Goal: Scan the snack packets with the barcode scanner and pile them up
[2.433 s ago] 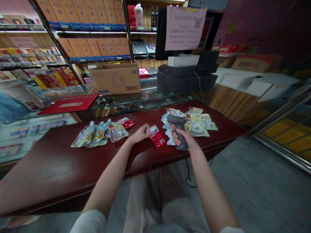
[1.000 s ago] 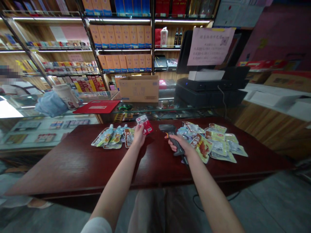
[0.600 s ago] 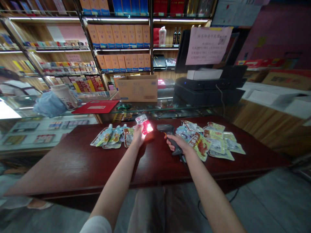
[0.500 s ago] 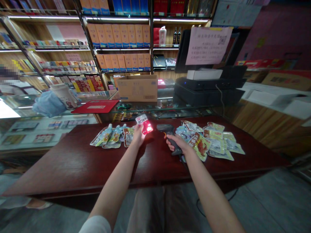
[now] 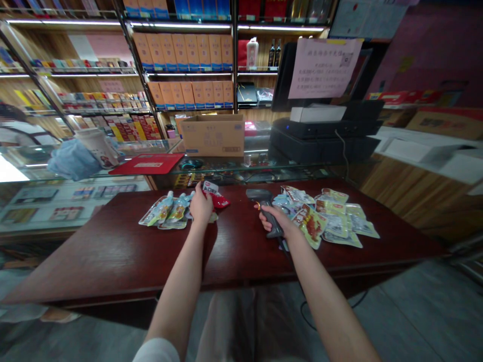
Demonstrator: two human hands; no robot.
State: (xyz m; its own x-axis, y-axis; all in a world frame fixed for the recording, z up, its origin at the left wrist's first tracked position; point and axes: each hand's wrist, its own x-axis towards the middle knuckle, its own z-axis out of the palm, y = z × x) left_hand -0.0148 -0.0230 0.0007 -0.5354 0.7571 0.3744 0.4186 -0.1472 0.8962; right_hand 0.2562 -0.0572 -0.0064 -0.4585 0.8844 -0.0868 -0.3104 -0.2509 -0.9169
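With the hands apart above the desk (image 5: 128, 261), clamped on a red packet (image 5: 219, 197) in the left hand (image 5: 202, 206) and wrapped around the grip of a barcode scanner (image 5: 259, 195) in the right hand (image 5: 272, 219). Holding the red packet by its left side, tilted, with its white end up and its red part towards the right. Pointing the head of the barcode scanner left, towards the red packet but apart from it, with a dark cable (image 5: 287, 251) running down from the grip.

Just left of the left hand, in a loose overlapping group on the desk, spouted pouches (image 5: 164, 211). Beyond the right hand, spread over the right part of the desk, a pile of food packets (image 5: 337, 218), mostly green and silver.

Past the far edge of the desk, on a glass counter (image 5: 234, 173), from left to right: a blue cloth (image 5: 71, 160) beside a pale cup (image 5: 97, 147), a red folder (image 5: 149, 164) lying flat, an open cardboard box (image 5: 214, 137) and a monitor (image 5: 283, 80) with a pink paper sheet (image 5: 325, 68) on it. At the far left, partly cut off by the edge of view, a person (image 5: 23, 133). Print on the red packet too blurred to read.
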